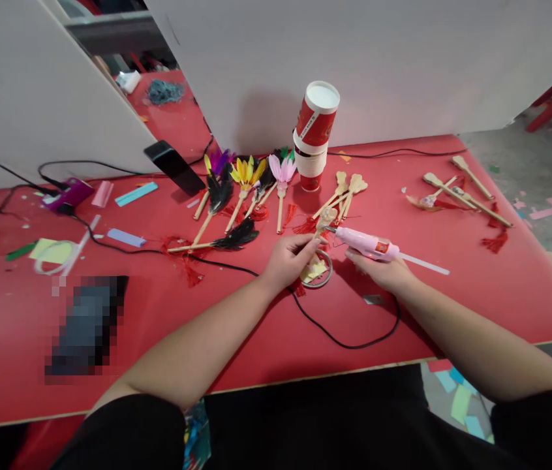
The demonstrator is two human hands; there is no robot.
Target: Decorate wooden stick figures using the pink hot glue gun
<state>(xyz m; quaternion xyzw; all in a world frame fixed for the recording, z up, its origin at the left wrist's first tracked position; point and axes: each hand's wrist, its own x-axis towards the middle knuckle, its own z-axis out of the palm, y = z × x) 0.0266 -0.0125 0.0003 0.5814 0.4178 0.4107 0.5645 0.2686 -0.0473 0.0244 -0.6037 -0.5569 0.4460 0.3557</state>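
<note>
My left hand (291, 260) pinches a small wooden stick with a rounded head (325, 218), raised above the table. My right hand (382, 269) is wrapped round a pink hot glue gun (368, 244), a white glue stick (425, 263) jutting from its back. The gun's nozzle points left and is at or very near the stick's head; contact is too small to tell. Below my left hand lies a round dish (329, 277) with yellowish scraps inside. Several similar bare wooden sticks (354, 189) lie just behind, some with red tassels.
Feather-topped sticks, one with pink feathers (282, 170), lie at the back beside stacked paper cups (316, 124). A black cable (335, 339) loops across the front. Left are a phone (174, 167), a purple power strip (68, 196) and a pixelated dark object (87, 326). More sticks (472, 199) lie right.
</note>
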